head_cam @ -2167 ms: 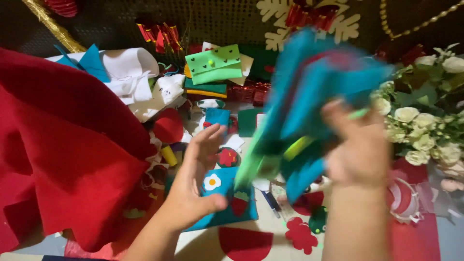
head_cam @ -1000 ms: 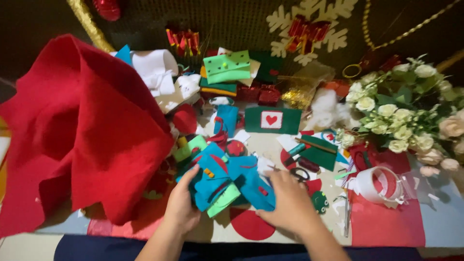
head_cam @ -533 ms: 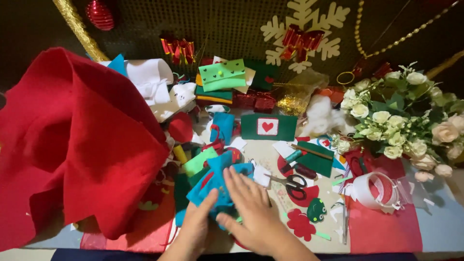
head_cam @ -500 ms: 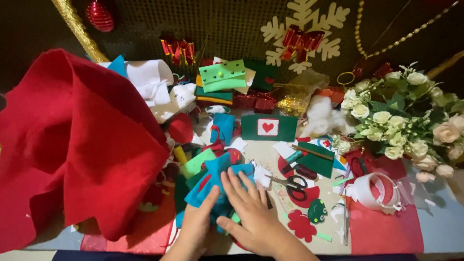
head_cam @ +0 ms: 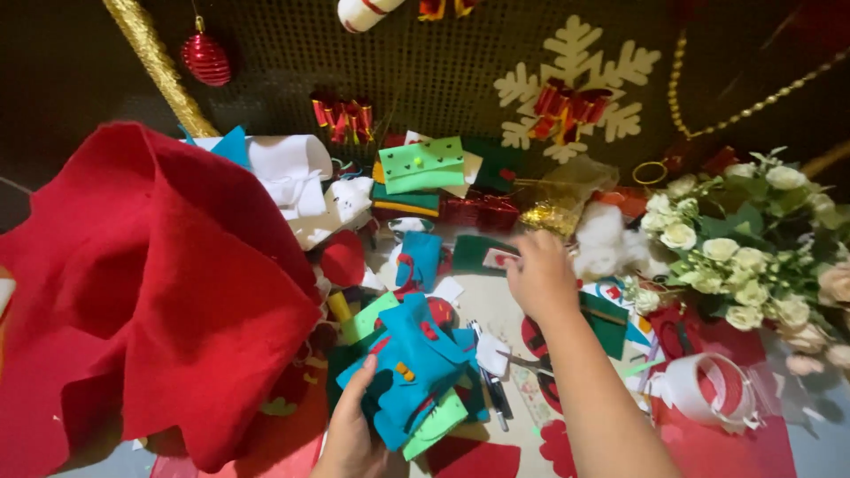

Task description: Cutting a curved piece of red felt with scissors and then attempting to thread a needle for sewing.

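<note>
A crumpled teal felt piece (head_cam: pixel 416 372) with small red and yellow dots lies heaped on the cluttered table. Green felt (head_cam: pixel 436 425) pokes out beneath it.

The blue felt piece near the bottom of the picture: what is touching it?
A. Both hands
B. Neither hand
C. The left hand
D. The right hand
C. The left hand grips the lower edge of the blue felt piece, while the right hand is apart from it, reaching toward the dark green felt farther back on the table.
</note>
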